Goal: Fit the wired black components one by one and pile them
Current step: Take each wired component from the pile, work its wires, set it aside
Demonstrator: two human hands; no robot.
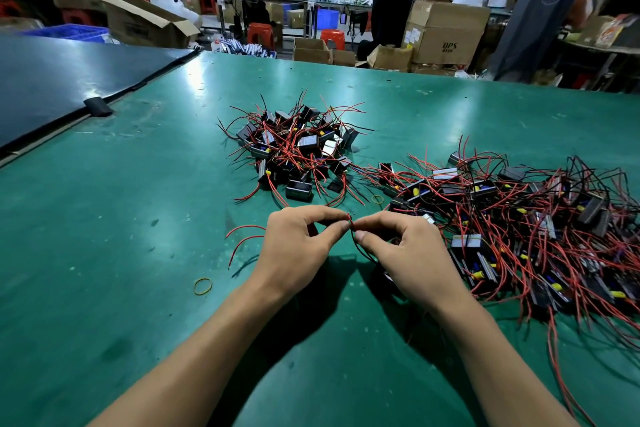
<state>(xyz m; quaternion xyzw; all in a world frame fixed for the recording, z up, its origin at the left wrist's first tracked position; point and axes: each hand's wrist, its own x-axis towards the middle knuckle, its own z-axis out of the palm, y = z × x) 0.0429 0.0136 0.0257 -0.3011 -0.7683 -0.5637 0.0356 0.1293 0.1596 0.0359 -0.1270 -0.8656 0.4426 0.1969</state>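
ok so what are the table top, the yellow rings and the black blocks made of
Table top: green mat, likely rubber or vinyl, semi-gloss, soft glare and scuffs. Yellow rings: apparently rubber bands, thin and limp. Black blocks: probably moulded plastic, faces catching light.

Green table (138,218) holds two wired-component piles (298,149) and rubber bands (203,286)

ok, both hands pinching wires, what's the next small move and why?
Probably finish joining the wire ends: the left hand and right hand both pinch them where they meet, and their black part lies under the right hand, not yet on the pile.
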